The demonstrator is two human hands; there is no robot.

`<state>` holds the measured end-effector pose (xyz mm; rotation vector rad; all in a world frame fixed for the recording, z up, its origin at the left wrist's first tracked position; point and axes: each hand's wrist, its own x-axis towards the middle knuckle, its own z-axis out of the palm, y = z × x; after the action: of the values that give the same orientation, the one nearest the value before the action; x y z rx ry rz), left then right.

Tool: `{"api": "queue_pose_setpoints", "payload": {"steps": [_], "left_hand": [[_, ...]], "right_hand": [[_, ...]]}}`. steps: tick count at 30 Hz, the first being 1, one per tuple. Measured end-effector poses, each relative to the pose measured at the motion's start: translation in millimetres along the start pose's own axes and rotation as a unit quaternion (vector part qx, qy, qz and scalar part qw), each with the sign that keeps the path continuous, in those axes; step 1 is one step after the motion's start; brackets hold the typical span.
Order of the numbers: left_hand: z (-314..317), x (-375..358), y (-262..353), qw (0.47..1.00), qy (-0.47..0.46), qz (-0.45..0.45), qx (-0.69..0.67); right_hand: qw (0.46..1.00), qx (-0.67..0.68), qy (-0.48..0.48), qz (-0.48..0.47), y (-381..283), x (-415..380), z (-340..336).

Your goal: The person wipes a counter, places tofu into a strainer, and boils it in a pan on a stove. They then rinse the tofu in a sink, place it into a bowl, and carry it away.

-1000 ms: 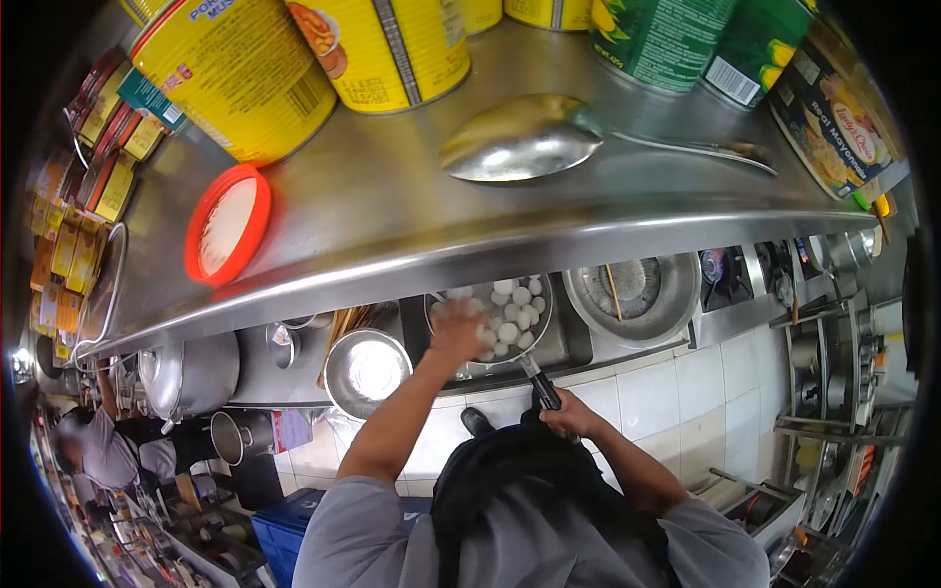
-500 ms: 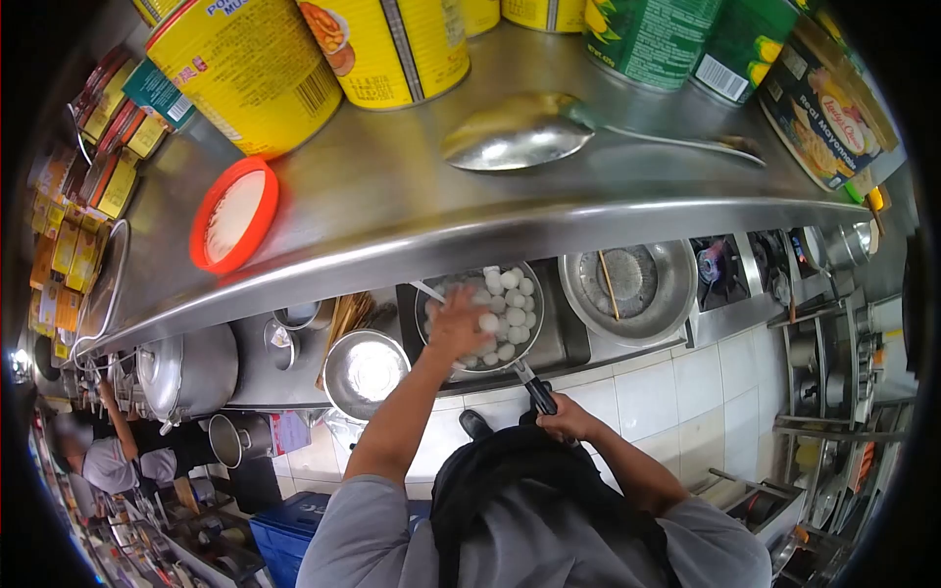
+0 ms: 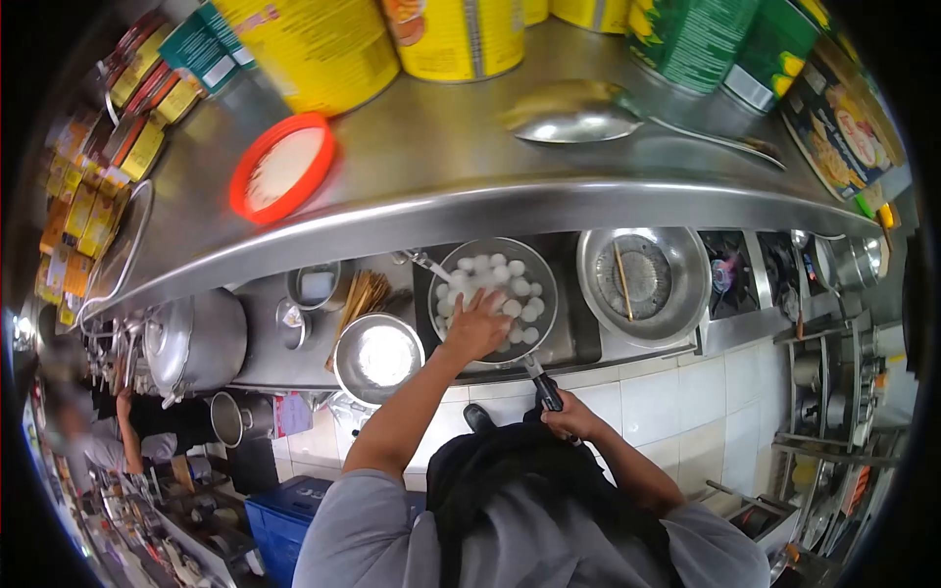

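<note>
A pan [image 3: 554,312] holds several white balls [image 3: 530,312] on the stove. Over its front left part, my left hand [image 3: 477,326] is spread, its fingers among the balls. Whether the fingertips touch them is unclear. My right hand [image 3: 569,416] is wrapped round the black pan handle [image 3: 549,393]. A white tap spout [image 3: 431,265] reaches over the pan's back left edge. To the left sits a shiny metal bowl [image 3: 417,338].
A steel shelf [image 3: 412,211] with cans, a large spoon [image 3: 578,124] and a red lid [image 3: 325,162] crosses above. A wide pan [image 3: 703,284] stands right, near a lit burner [image 3: 723,274]. A large pot [image 3: 221,338] and another person [image 3: 127,446] are left.
My left hand is lower and further right in the view, over the pan's front part. The camera view has shifted, showing the whole pan. My right hand keeps its hold.
</note>
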<state>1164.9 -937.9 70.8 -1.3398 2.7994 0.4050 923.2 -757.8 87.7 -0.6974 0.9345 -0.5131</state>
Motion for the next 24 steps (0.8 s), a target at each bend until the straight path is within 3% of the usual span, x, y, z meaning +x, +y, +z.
{"api": "queue_pose_setpoints", "payload": {"steps": [1,2,6,8,10,12,14,15,17,20,22,24], "left_hand": [[-2,-10,-4,0.993,0.105,-0.021,-0.039],[-4,-20,-12,0.993,0.105,-0.036,-0.036],[-29,-83,-57,0.911,0.367,-0.171,-0.072],[-31,-143,-88,0.861,0.356,-0.361,-0.039],[-17,-192,-114,0.772,0.338,-0.537,0.013],[-12,-230,-116,0.758,0.249,-0.602,-0.035],[24,-259,-150,0.725,0.079,-0.600,-0.329],[36,-264,-145,0.725,0.079,-0.599,-0.331],[52,-258,-129,0.621,0.129,-0.539,-0.554],[36,-226,-95,0.595,0.150,-0.511,-0.602],[21,-193,-72,0.644,0.174,-0.507,-0.546],[18,-158,-56,0.654,0.173,-0.507,-0.534]], "right_hand": [[1.000,-0.011,0.010,0.003,-2,1,1],[1.000,-0.023,0.018,0.007,-2,3,1],[0.999,0.021,0.027,0.022,2,5,-3],[0.999,0.032,0.025,0.021,-1,3,-2],[0.999,0.021,0.032,0.001,-8,-2,0],[0.999,0.013,0.042,0.000,-17,-7,0],[0.999,0.003,0.049,0.001,-22,-8,0],[0.999,0.013,0.047,0.003,-24,-9,-1],[0.998,0.030,0.053,0.010,-28,-12,0],[0.998,0.047,0.049,-0.016,-31,-16,3],[0.997,0.015,0.070,-0.018,-31,-18,3],[0.996,-0.018,0.086,-0.021,-32,-17,3]]}}
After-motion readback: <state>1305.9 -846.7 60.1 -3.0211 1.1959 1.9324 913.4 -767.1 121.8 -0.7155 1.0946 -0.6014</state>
